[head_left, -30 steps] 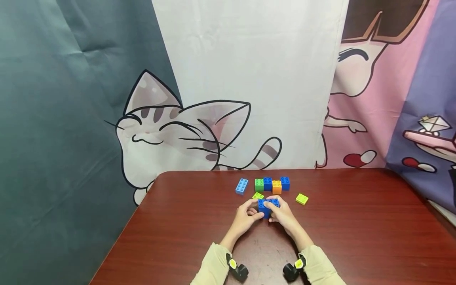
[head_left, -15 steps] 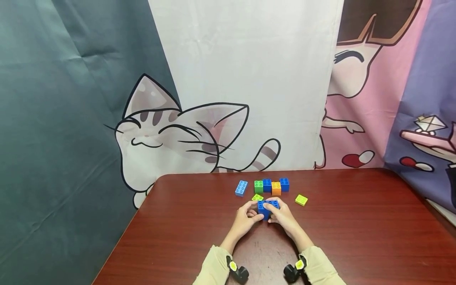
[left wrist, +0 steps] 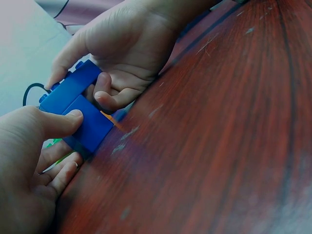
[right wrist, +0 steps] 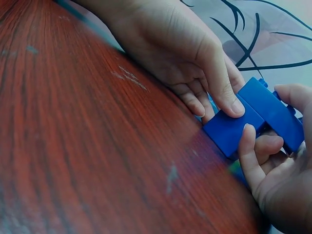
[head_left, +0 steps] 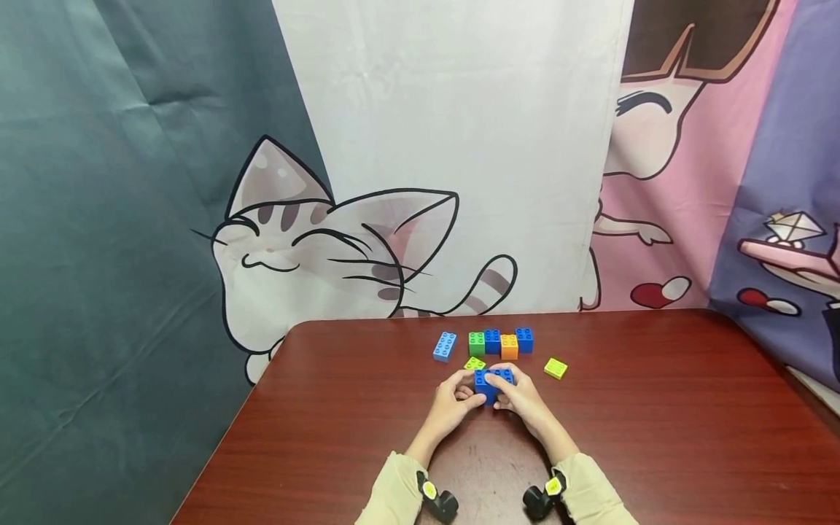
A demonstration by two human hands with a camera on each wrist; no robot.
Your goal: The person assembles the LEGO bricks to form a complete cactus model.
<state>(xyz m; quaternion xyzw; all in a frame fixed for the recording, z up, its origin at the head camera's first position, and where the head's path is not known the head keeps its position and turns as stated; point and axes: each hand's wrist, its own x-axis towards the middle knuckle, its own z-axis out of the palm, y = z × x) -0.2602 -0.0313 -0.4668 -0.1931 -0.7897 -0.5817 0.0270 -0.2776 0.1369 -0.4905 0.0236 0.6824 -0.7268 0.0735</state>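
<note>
Seeing basically zero change from here: left hand and right hand still pinching those stacked blue bricks, so the stacking looks paused.

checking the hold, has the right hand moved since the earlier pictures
No: in the head view, the right hand shows no visible shift in any direction relative to the orange block.

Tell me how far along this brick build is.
Done: the upper blue brick appears seated on the lower blue brick, one end overhanging. In hand: that pair, held by the left grip and right grip. Possibly left: the light blue brick, orange brick and rightmost lime brick, which sit apart.
</note>
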